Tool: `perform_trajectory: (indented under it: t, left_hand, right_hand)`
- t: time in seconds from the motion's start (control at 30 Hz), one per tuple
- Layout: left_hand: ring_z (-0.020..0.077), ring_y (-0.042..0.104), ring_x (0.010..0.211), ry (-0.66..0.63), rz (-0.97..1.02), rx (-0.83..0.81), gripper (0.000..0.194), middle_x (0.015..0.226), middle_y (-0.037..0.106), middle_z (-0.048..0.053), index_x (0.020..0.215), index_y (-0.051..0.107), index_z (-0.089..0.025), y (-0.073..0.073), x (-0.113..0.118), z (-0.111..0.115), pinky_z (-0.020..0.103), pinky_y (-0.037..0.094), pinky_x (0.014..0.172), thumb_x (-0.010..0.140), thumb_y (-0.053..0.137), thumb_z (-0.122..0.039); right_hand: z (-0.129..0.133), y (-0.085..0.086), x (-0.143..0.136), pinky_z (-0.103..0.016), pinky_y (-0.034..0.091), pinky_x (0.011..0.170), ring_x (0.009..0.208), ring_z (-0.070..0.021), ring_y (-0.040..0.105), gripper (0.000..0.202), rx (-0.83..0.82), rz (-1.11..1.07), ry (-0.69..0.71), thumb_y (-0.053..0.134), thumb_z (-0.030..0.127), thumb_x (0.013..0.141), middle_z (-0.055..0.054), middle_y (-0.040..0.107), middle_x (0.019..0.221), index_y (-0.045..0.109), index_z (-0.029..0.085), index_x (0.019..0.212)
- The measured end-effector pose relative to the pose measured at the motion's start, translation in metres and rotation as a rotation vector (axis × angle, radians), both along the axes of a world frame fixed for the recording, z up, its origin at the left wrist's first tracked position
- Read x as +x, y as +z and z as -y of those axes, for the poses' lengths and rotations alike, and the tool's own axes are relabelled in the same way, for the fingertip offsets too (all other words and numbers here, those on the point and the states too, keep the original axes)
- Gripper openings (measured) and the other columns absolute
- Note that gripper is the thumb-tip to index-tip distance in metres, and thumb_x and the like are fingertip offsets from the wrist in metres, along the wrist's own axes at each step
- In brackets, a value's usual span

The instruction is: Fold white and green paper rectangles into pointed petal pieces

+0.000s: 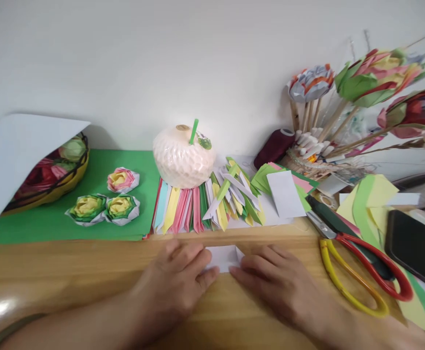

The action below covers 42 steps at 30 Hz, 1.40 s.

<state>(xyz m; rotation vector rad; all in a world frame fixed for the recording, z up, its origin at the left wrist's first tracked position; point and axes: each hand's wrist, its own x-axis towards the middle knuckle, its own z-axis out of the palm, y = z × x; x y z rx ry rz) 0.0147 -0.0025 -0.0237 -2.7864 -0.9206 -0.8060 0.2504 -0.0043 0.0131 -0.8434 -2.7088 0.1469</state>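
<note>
A small white paper [222, 257], partly folded, lies on the wooden table between my two hands. My left hand [181, 279] grips its left end, thumb at the lower edge and fingers curled. At the other end, my right hand [274, 279] pinches the paper near a raised corner fold. Just behind the paper is a row of folded strips [194, 209] in pink, yellow, blue and green. More folded strips [234, 194] lie in a loose pile beside the row.
A white round ornament [183, 155] stands behind the strips. Three paper flowers [122, 207] sit on green sheets [52, 228], near a basket [62, 187]. Scissors [358, 262], a black phone [413, 248], cut paper [285, 194] and stemmed paper flowers [310, 83] are at right.
</note>
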Motion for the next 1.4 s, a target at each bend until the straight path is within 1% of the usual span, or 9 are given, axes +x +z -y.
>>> perform_trajectory:
  t: [0.13,0.3,0.43,0.7,0.97,1.1,1.23,1.33,1.4]
  left_hand:
    - [0.0189,0.050,0.091,-0.107,-0.070,0.007,0.014,0.090,0.064,0.003,0.101,0.062,-0.018,0.010,-0.010,-0.002,0.033,0.032,0.077,0.093,0.050,-0.017]
    - [0.0194,0.053,0.090,-0.209,-0.135,-0.038,0.019,0.088,0.065,0.002,0.104,0.060,-0.015,0.020,-0.020,-0.011,0.036,0.031,0.082,0.094,0.044,-0.011]
    - [0.0183,0.051,0.091,-0.286,-0.154,-0.070,0.026,0.087,0.066,0.001,0.105,0.059,-0.017,0.022,-0.024,-0.018,0.035,0.031,0.082,0.099,0.035,-0.011]
    - [0.0169,0.050,0.090,-0.379,-0.232,-0.175,0.025,0.088,0.065,-0.001,0.099,0.062,-0.021,0.037,-0.030,-0.032,0.033,0.031,0.079,0.100,0.037,-0.019]
    - [0.0200,0.052,0.085,-0.207,-0.182,0.098,0.019,0.087,0.066,0.004,0.095,0.064,-0.014,0.024,-0.024,-0.031,0.035,0.034,0.073,0.094,0.045,-0.013]
    - [0.0233,0.052,0.089,-0.095,-0.179,-0.050,0.018,0.090,0.065,0.007,0.097,0.065,-0.013,0.025,-0.012,-0.020,0.037,0.037,0.076,0.086,0.053,-0.022]
    - [0.0230,0.051,0.087,-0.114,-0.183,-0.101,0.025,0.090,0.062,0.006,0.109,0.061,-0.017,0.023,-0.004,-0.015,0.036,0.038,0.074,0.087,0.057,-0.028]
    - [0.0196,0.049,0.082,-0.138,-0.114,-0.072,0.009,0.084,0.061,0.002,0.093,0.064,-0.022,0.016,-0.003,-0.016,0.032,0.034,0.070,0.090,0.056,-0.023]
    - [0.0177,0.049,0.081,-0.152,-0.044,-0.088,0.013,0.080,0.063,-0.001,0.081,0.064,-0.022,0.013,-0.004,-0.017,0.031,0.032,0.070,0.091,0.055,-0.020]
  right_hand:
    - [-0.002,-0.003,0.009,-0.034,0.041,0.064,0.076,-0.0196,0.055,0.031,-0.056,-0.004,0.049,0.034,0.014,0.095,-0.009,0.066,0.091,0.058,0.016,0.115]
    - [-0.005,-0.004,0.016,-0.035,0.045,0.068,0.082,-0.0209,0.056,0.032,-0.149,-0.022,0.088,0.039,0.009,0.090,-0.009,0.066,0.098,0.058,0.015,0.115]
    - [-0.007,-0.007,0.021,-0.036,0.047,0.075,0.090,-0.0215,0.056,0.033,-0.202,-0.060,0.090,0.042,0.008,0.088,-0.009,0.066,0.104,0.058,0.016,0.117]
    - [-0.007,-0.007,0.024,-0.037,0.046,0.078,0.094,-0.0207,0.055,0.032,-0.293,-0.141,0.080,0.043,0.007,0.088,-0.008,0.065,0.107,0.061,0.018,0.112]
    - [0.009,0.002,-0.001,-0.036,0.044,0.070,0.082,-0.0210,0.057,0.024,-0.234,-0.129,0.134,0.039,0.018,0.090,-0.008,0.066,0.089,0.062,0.016,0.098]
    - [0.019,0.005,-0.024,-0.031,0.047,0.079,0.093,-0.0174,0.060,0.028,-0.244,-0.091,0.260,0.036,0.016,0.096,-0.007,0.070,0.099,0.062,0.015,0.104]
    - [0.023,0.004,-0.032,-0.026,0.045,0.095,0.111,-0.0157,0.056,0.029,-0.184,-0.095,0.378,0.035,0.017,0.098,-0.007,0.067,0.116,0.060,0.011,0.112]
    - [0.021,-0.001,-0.026,-0.029,0.048,0.092,0.107,-0.0168,0.058,0.028,-0.111,-0.214,0.128,0.041,0.012,0.093,-0.010,0.067,0.113,0.057,0.010,0.116]
    - [0.018,-0.007,-0.021,-0.033,0.052,0.085,0.100,-0.0188,0.061,0.028,-0.052,-0.225,-0.042,0.045,0.012,0.091,-0.011,0.067,0.110,0.058,0.011,0.116]
